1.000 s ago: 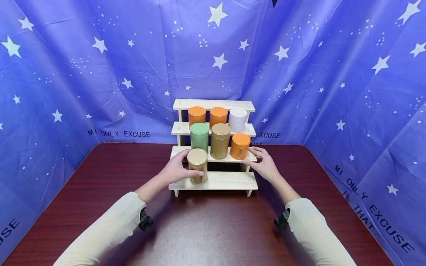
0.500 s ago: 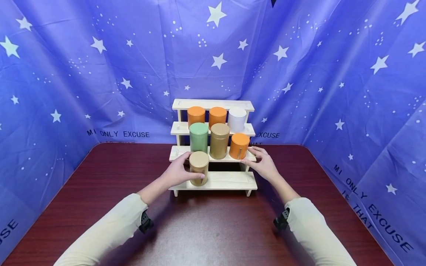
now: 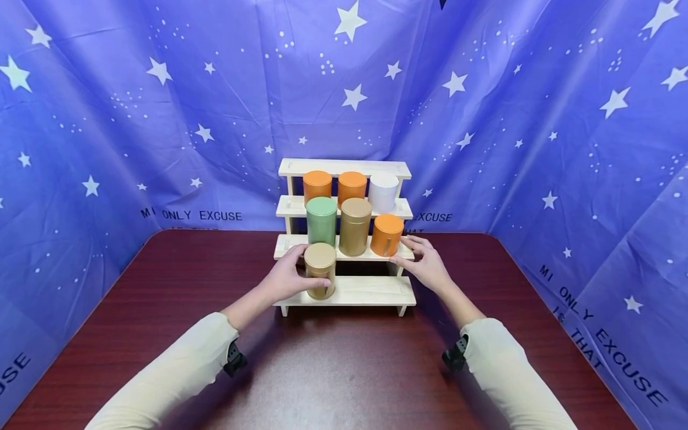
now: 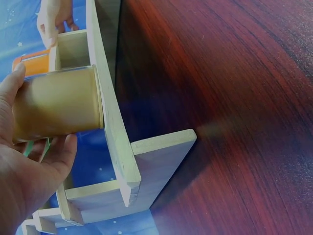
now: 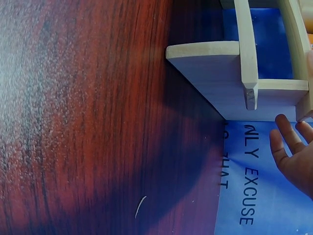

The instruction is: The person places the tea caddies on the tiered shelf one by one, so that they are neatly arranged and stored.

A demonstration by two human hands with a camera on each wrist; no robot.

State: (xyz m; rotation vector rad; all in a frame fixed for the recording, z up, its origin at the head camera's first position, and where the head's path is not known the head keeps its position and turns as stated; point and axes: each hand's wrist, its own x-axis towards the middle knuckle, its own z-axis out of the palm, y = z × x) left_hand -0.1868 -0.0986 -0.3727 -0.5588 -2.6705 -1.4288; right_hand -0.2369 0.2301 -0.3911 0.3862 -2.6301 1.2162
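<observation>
My left hand (image 3: 285, 278) grips a gold canister (image 3: 321, 272), its thumb across the front. The canister is upright above the left part of the lowest step of a wooden stepped rack (image 3: 371, 292). In the left wrist view the canister's base (image 4: 95, 98) is at that step's board; whether it bears on it I cannot tell. My right hand (image 3: 427, 267) touches the right end of the second step, beside a short orange canister (image 3: 387, 237). Loosely spread fingers (image 5: 288, 132) show in the right wrist view. A green canister (image 3: 321, 222) and another gold canister (image 3: 355, 228) share that second step.
Two orange canisters (image 3: 318, 186) and a white canister (image 3: 383, 192) stand on the third step. The top step (image 3: 344, 168) rises behind them. A dark red wooden table (image 3: 344, 370) carries the rack, and blue star-patterned cloth (image 3: 215, 107) hangs around it.
My left hand has moved slightly down and to the right with the gold canister, then barely shifted. My right hand stays at the rack's right end.
</observation>
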